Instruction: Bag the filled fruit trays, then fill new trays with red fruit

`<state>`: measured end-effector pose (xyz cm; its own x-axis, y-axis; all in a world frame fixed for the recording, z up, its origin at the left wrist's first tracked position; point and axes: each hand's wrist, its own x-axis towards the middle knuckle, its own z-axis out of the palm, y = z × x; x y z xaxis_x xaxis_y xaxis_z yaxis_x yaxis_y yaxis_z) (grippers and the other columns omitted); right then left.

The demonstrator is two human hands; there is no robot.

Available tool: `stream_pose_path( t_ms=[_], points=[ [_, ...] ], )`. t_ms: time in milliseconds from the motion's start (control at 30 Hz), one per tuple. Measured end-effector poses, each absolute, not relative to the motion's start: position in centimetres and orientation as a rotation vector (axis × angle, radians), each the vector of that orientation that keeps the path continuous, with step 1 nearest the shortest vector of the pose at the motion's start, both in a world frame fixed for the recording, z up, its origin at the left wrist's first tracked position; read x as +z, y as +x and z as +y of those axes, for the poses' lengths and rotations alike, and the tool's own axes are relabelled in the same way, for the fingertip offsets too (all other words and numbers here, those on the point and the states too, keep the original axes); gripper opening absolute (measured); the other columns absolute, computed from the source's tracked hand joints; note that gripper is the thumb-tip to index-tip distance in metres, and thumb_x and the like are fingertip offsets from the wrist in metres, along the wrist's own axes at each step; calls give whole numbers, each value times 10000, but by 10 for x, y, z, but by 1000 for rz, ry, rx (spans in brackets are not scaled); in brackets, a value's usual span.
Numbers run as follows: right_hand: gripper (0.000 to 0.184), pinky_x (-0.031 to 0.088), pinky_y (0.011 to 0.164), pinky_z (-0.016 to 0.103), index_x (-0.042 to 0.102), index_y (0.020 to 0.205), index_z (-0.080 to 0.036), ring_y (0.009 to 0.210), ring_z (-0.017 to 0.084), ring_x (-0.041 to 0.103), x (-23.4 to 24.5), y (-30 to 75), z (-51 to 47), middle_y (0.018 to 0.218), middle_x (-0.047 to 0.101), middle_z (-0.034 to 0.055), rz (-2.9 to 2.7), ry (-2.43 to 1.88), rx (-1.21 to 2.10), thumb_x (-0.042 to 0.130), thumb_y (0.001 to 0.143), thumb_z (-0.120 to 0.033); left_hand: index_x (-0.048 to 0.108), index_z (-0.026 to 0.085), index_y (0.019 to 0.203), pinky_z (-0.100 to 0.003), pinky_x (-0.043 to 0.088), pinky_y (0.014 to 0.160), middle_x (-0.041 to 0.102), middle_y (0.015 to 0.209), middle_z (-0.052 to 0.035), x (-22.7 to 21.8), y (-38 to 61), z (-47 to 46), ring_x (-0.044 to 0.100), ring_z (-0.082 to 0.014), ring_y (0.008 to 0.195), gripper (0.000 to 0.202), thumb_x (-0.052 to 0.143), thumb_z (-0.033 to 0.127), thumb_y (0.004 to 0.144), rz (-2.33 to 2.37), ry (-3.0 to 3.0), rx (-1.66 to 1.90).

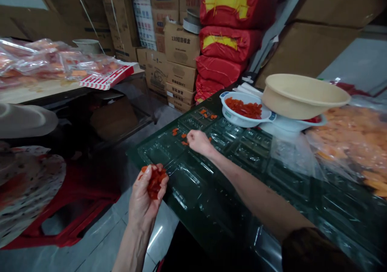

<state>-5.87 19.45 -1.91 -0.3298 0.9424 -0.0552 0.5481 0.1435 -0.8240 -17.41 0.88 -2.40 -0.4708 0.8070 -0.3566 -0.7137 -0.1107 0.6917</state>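
Observation:
My left hand [148, 195] is cupped, palm up, around a handful of red-orange pieces [155, 181], just off the table's left edge. My right hand [198, 141] reaches out over the clear plastic trays [193, 122] on the dark table, fingers pinched together above a compartment that has a few orange pieces [184, 137] in it. What the pinch holds is too small to name. More pieces lie in a farther compartment [207, 114].
A white bowl of red pieces [244, 109] and a beige basin [304, 94] stand at the table's far side. Bags of orange food [353, 139] lie to the right. Cardboard boxes [181, 58] and red sacks [229, 42] are stacked behind. A red stool [75, 219] stands on the floor at left.

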Motion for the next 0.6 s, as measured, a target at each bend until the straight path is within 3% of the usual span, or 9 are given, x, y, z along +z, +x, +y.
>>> stream_pose_path(
  t_ms=[133,233,433,600],
  points=[
    [205,313,423,198,516,758,-169,453,92,427,5,-19,210,525,424,-49,-1730,-1459,1202,406,658,-29,571,161,790,-112,336,285,593,820,-12,-24,-174,8,580,-105,537,315,766,331,610,974,188,1796],
    [230,237,362,181,494,784,-165,400,73,363,12,0,205,508,382,-68,-1614,-1418,1282,386,633,-29,569,162,781,-110,324,276,585,804,-6,-23,-169,9,578,-106,525,316,767,336,606,964,193,1791],
    [181,395,478,187,515,783,-166,534,81,509,-12,-24,176,625,497,-35,-1508,-1300,1296,420,660,-73,576,163,774,-108,322,280,587,798,-6,-20,-160,10,598,-116,536,303,768,332,611,956,192,1771],
    [176,449,574,237,514,774,-168,601,116,572,-33,-37,181,643,578,-6,-1513,-1318,1176,398,666,-91,577,163,775,-111,325,284,584,790,-5,-21,-161,9,597,-115,528,295,761,335,621,954,208,1794]
  ],
)
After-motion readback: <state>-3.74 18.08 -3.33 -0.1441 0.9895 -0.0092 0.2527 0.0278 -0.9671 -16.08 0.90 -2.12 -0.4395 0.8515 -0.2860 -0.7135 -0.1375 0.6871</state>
